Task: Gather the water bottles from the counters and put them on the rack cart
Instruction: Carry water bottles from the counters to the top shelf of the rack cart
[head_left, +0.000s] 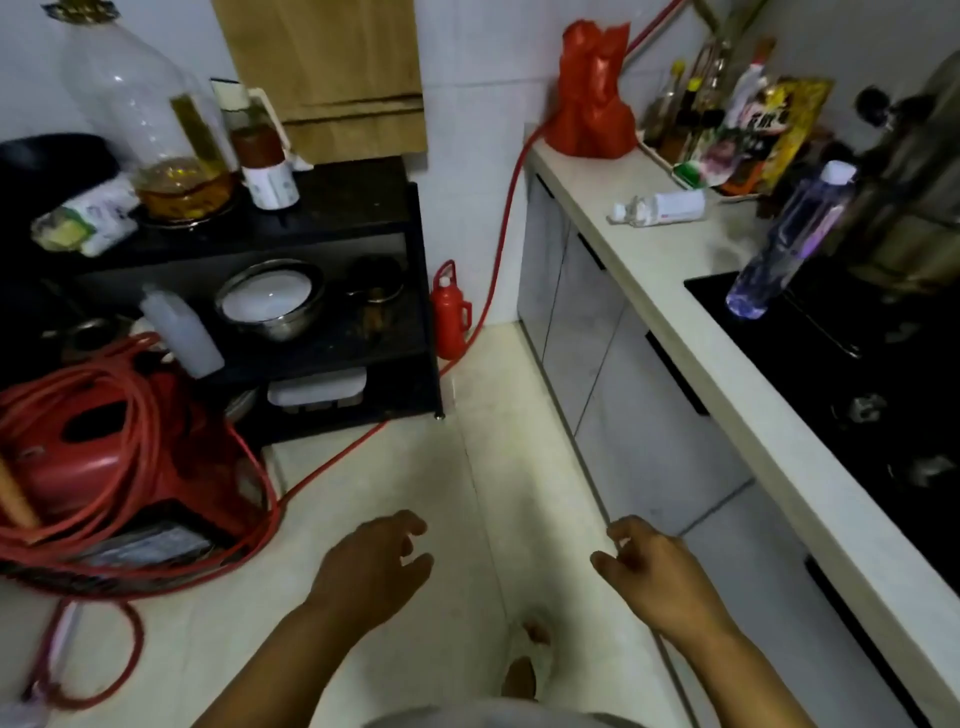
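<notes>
A clear water bottle (789, 239) with a white cap and purplish tint stands on the black stove top at the right counter. A white bottle (662, 207) lies on its side on the pale counter (675, 291) further back. The black rack cart (363, 208) stands at the left against the wall, its top holding a big oil bottle (156, 130) and a jar (262, 150). My left hand (369, 566) and my right hand (649, 571) hover low over the floor, both holding nothing, fingers loosely curled and apart, far from the bottles.
A red hose coil lies over a red stool (104, 447) at the left, its line trailing across the floor. A red bag (592, 93) and several condiment bottles (696, 109) crowd the counter's back. A red thermos (449, 312) stands in the corner. Bowls sit on the cart's middle shelf.
</notes>
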